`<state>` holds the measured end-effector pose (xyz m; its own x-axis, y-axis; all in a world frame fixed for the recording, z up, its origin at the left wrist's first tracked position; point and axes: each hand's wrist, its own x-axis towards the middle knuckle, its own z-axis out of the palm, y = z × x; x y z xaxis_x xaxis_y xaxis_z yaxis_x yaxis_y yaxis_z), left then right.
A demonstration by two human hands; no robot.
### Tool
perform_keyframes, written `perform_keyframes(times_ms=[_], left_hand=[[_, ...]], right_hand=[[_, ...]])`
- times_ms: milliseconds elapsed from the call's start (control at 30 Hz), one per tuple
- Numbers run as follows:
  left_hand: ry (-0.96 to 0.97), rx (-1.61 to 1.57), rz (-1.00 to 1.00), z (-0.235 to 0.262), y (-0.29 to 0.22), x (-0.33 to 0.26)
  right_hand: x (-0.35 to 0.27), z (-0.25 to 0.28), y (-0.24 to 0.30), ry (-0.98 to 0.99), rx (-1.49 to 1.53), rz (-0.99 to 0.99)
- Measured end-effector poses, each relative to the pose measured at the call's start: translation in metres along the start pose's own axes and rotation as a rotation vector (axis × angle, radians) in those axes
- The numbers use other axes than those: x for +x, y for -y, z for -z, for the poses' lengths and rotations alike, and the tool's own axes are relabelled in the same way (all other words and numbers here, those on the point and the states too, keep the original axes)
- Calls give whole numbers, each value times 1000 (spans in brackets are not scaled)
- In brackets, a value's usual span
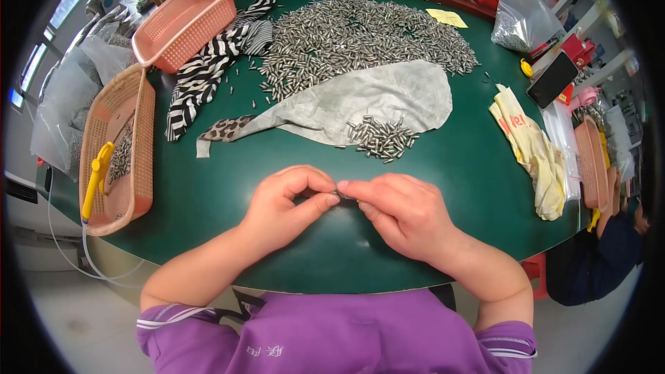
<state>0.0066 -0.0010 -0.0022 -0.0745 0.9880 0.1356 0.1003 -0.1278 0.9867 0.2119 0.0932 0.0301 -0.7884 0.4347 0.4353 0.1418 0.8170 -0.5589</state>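
In front of me my left hand (285, 202) and my right hand (410, 213) meet fingertip to fingertip over the near part of the green table (228, 180). Between thumb and index finger, the left pinches a small silvery metal pin (339, 194), mostly covered by the fingers. My right thumb and index finger close on its other side. Just beyond the hands lies a small heap of similar metal pins (384, 140), partly on a grey-white cloth (332, 104). A far larger heap of these pins (367, 34) spreads behind the cloth.
At left stand two pink plastic baskets (185, 24) (142, 190), the nearer holding metal pieces and a yellow tool (97, 180). Black-and-white striped fabric (201, 73) lies beside them. At right are a cream cloth (530, 149), a dark phone (552, 80) and a bag of parts (516, 24); another person (599, 263) sits beyond.
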Motion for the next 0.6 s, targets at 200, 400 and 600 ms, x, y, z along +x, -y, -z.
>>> perform_keyframes(times_ms=[200,400,600], left_hand=[[-18,9,-24,-1,0,0],[11,123,-55,-1,-1,0],[39,207,-60,-3,-6,-1]], right_hand=[[0,-5,-4,-28,18,31],[-3,-7,-5,-33,17,38],[0,1,3,15,-213,36]])
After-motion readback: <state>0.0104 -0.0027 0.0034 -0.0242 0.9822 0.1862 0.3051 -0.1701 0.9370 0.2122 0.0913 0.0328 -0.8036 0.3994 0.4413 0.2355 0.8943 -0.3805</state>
